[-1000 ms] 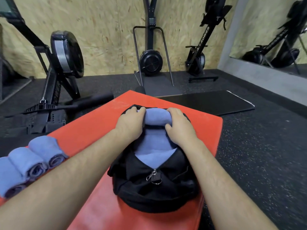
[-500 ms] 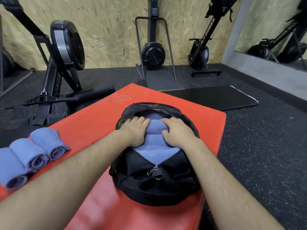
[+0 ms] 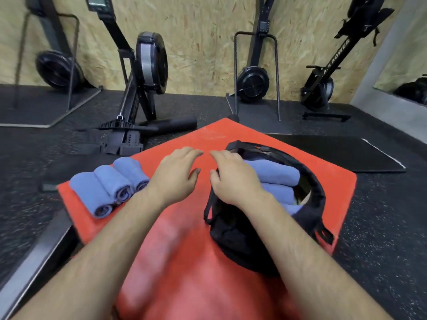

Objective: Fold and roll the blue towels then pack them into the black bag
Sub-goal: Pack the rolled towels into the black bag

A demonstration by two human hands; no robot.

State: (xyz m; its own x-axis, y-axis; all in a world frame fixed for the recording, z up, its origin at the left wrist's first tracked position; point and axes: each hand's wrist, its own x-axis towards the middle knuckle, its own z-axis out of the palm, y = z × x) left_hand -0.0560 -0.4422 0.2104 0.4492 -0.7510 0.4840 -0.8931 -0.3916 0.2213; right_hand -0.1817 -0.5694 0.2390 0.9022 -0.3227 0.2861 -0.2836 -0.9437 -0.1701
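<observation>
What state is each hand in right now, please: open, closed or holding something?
Left hand: open, fingers relaxed above the red rectangular mat, holding nothing.
Right hand: open, fingers loosely bent over the round black fabric bag rim, gripping nothing.

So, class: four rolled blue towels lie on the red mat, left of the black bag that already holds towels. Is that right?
Not quite. The head view shows three rolled blue towels on the red mat, not four. They do lie left of the black bag, which already holds packed towels.
</observation>
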